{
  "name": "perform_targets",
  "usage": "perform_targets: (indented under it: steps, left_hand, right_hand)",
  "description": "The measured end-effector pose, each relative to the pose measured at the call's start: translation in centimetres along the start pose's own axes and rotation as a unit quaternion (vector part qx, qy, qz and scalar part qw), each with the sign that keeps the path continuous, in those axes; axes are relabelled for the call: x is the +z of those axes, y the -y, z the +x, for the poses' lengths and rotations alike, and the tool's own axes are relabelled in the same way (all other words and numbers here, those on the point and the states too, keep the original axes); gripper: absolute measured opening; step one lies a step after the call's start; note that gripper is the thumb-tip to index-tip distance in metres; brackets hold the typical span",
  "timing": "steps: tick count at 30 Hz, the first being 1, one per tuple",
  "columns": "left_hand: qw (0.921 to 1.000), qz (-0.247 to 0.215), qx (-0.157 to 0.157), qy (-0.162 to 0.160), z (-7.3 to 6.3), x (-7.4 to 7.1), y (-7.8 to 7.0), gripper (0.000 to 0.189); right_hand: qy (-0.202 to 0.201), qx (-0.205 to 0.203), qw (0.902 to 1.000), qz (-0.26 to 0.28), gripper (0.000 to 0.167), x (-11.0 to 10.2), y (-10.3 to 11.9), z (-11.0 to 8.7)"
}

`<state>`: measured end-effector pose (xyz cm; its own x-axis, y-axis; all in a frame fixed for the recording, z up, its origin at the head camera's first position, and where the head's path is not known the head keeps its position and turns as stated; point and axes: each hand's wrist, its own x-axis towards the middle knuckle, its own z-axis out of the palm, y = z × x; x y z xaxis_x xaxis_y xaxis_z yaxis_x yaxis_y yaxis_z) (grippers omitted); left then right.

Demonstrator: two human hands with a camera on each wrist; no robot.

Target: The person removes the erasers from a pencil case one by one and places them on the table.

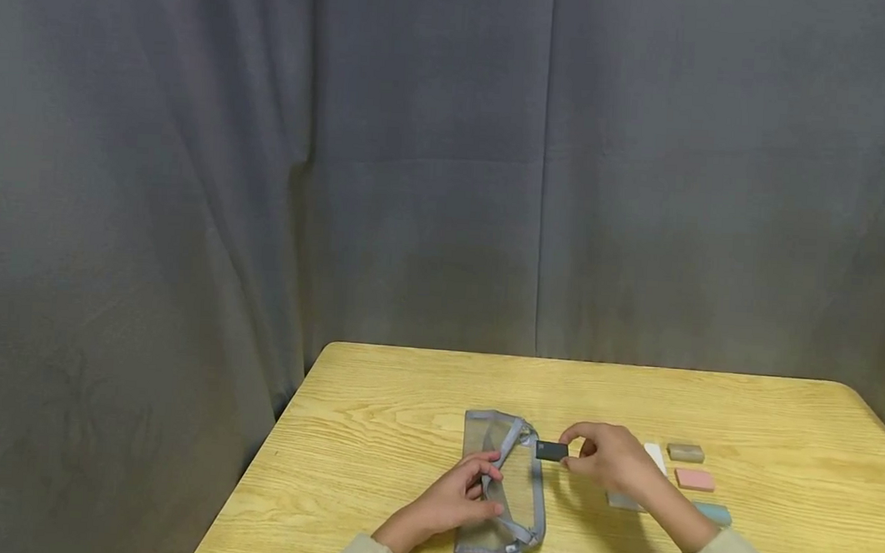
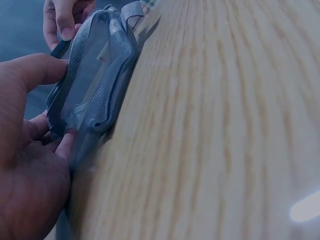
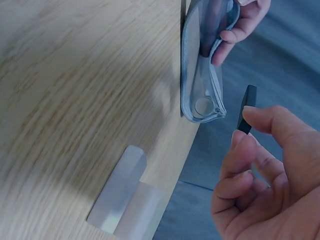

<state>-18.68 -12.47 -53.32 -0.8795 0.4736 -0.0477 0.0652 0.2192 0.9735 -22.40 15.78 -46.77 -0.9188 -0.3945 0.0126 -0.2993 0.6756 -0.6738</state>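
Note:
A grey mesh zipper pouch [image 1: 538,494] lies on the table with its zipped side open. My left hand [image 1: 455,496] grips the pouch by the edge of its opening; in the left wrist view, the thumb [image 2: 47,68] and fingers spread at that edge. My right hand [image 1: 613,459] pinches a small black rectangular block [image 1: 551,451] between thumb and fingertips. In the head view the block overlaps the pouch's far right corner. From the right wrist, the black block [image 3: 247,107] appears held up beside the pouch's end, where a round pale shape [image 3: 204,106] shows.
Right of the pouch, a brown block [image 1: 685,452], a pink block [image 1: 695,479] and a teal block [image 1: 712,514] lie on the wooden table [image 1: 802,429]. A white block [image 1: 656,456] and a grey block [image 1: 622,501] are partly behind my right hand. Grey curtain [image 1: 432,184] hangs behind.

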Motion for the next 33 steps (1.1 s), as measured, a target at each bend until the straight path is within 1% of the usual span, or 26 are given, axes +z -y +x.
perform_targets:
  steps: [5, 9, 16, 22, 31, 33]
  left_hand:
    - [0.9999, -0.01, -0.002, 0.0, 0.1, 0.0, 0.0, 0.033]
    - [1.0, -0.008, 0.001, -0.003, 0.2, -0.1, 0.0, 0.032]
    - [0.9999, 0.009, 0.009, 0.002, 0.0, -0.1, 0.2, 0.033]
    - [0.9999, 0.013, 0.002, 0.006, -0.2, 0.1, 0.3, 0.032]
    - [0.9998, 0.019, 0.002, 0.002, 0.0, -0.1, 0.3, 0.031]
    - [0.9998, 0.021, 0.003, 0.002, 0.0, -0.1, 0.2, 0.031]
  right_hand:
    - [0.018, -0.007, 0.999, 0.04, 0.026, -1.0, -0.1, -0.8]
    - [0.019, -0.004, 0.9979, 0.062, 0.028, -1.9, -0.1, -1.4]
    - [0.037, 0.003, 0.9938, 0.105, 0.033, -3.0, -0.7, -2.6]
    - [0.044, 0.012, 0.9914, 0.123, 0.04, -3.8, -1.7, -4.0]
    - [0.035, -0.013, 0.9909, 0.129, 0.033, -4.8, -3.8, -5.9]
    - [0.03, -0.009, 0.9919, 0.123, 0.032, -5.0, -4.2, -6.3]
